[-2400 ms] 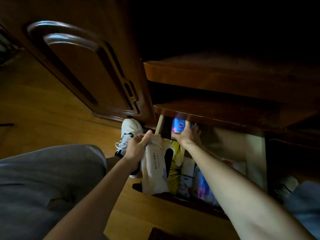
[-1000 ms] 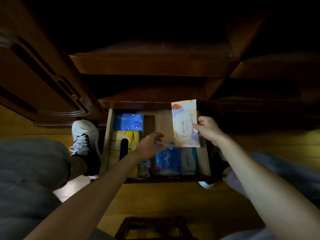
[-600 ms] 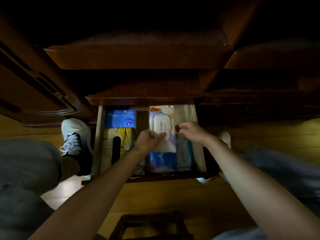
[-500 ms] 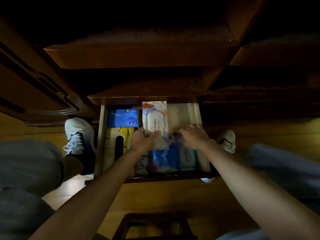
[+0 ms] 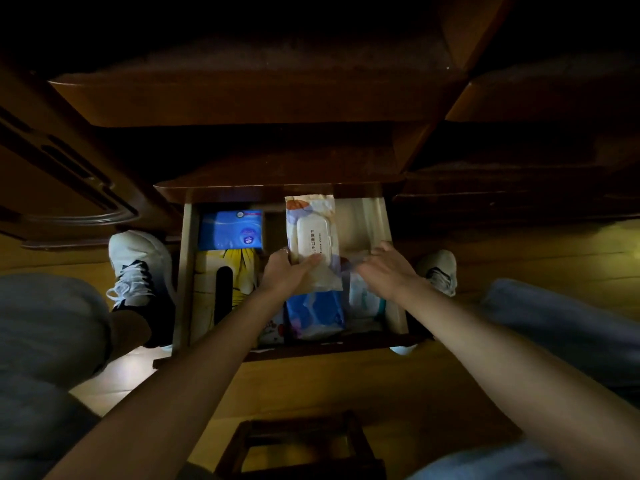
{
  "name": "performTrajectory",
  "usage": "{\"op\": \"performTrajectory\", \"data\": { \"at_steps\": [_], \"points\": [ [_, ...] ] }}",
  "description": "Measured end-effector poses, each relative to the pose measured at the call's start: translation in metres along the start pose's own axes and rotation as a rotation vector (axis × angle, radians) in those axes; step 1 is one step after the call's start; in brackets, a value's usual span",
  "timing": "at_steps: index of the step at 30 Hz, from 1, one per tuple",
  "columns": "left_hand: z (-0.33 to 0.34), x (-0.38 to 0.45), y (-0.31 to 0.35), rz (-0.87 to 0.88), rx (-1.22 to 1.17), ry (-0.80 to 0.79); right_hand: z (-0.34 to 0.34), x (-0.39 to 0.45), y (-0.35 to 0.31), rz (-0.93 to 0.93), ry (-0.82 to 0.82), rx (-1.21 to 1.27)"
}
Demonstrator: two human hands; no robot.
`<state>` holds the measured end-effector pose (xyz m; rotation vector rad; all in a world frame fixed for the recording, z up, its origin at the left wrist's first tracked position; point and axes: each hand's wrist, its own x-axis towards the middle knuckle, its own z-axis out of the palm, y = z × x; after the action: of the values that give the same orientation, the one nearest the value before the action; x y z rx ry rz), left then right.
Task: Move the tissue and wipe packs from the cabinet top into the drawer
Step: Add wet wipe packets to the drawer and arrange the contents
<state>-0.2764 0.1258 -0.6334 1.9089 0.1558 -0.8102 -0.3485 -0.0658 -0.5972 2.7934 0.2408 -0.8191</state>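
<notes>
The open wooden drawer (image 5: 187, 271) lies below me, lined with packs. My left hand (image 5: 289, 271) grips the near end of a white wipe pack with a flip lid (image 5: 313, 233), held lengthwise over the drawer's middle. My right hand (image 5: 388, 268) rests with fingers spread on a pale pack (image 5: 363, 299) at the drawer's right side. A blue tissue pack (image 5: 230, 230) sits at the back left, a yellow pack with a dark slot (image 5: 225, 285) in front of it, and a blue pack (image 5: 315, 313) at the near middle.
Dark cabinet shelves (image 5: 242, 98) overhang the drawer's back. A cabinet door (image 5: 69, 188) stands open at left. My shoes (image 5: 138, 268) flank the drawer on the wooden floor. A small dark stool (image 5: 301, 445) sits close in front of me.
The wipe pack passed from my right hand to my left and went down into the drawer's middle. My right hand dropped onto the packs at the drawer's right.
</notes>
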Motion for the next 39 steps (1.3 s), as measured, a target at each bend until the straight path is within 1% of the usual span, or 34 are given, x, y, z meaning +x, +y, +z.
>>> {"op": "performTrajectory", "data": {
  "at_steps": [2, 5, 9, 11, 13, 14, 16, 20, 22, 24, 28, 30, 32, 34, 36, 39],
  "points": [
    [-0.001, -0.002, 0.001, -0.001, -0.013, 0.014, 0.006, -0.010, -0.002, -0.024, -0.002, -0.007],
    [-0.005, -0.008, 0.001, -0.013, -0.043, 0.057, 0.019, -0.009, -0.004, 0.006, -0.052, -0.072],
    [-0.017, -0.017, -0.003, -0.028, -0.119, 0.118, 0.024, 0.022, -0.005, 0.035, -0.068, 0.061],
    [-0.028, -0.021, -0.006, -0.033, -0.199, 0.141, 0.027, 0.039, -0.007, 0.014, -0.170, 0.100],
    [-0.043, -0.026, -0.010, -0.060, -0.264, 0.168, 0.032, 0.052, -0.008, -0.012, -0.291, 0.088],
    [-0.051, -0.028, -0.012, -0.075, -0.287, 0.185, 0.035, 0.056, -0.007, -0.009, -0.319, 0.088],
    [-0.065, -0.031, -0.016, -0.109, -0.362, 0.199, 0.036, 0.060, -0.005, -0.005, -0.320, 0.088],
    [-0.083, -0.036, -0.021, -0.145, -0.502, 0.224, 0.025, 0.055, -0.003, -0.048, -0.224, 0.096],
    [-0.087, -0.036, -0.020, -0.147, -0.525, 0.222, 0.013, 0.048, 0.003, -0.034, -0.196, 0.224],
    [-0.088, -0.034, -0.020, -0.161, -0.505, 0.211, -0.004, 0.038, 0.014, -0.029, -0.213, 0.385],
    [-0.085, -0.028, -0.018, -0.122, -0.470, 0.150, -0.057, 0.010, 0.046, -0.014, -0.041, 0.502],
    [-0.082, -0.029, -0.014, -0.053, -0.417, 0.109, -0.080, -0.007, 0.058, -0.004, -0.013, 0.692],
    [-0.079, -0.032, -0.008, -0.004, -0.323, 0.051, -0.098, -0.024, 0.061, -0.023, 0.006, 0.995],
    [-0.072, -0.039, 0.000, -0.039, -0.337, -0.018, -0.106, -0.034, 0.054, -0.052, 0.073, 1.221],
    [-0.060, -0.049, 0.006, -0.099, -0.373, -0.117, -0.103, -0.033, 0.043, -0.037, 0.140, 1.383],
    [-0.047, -0.066, 0.011, -0.086, -0.399, -0.247, -0.093, -0.027, 0.024, 0.077, 0.283, 1.513]
  ]
}}
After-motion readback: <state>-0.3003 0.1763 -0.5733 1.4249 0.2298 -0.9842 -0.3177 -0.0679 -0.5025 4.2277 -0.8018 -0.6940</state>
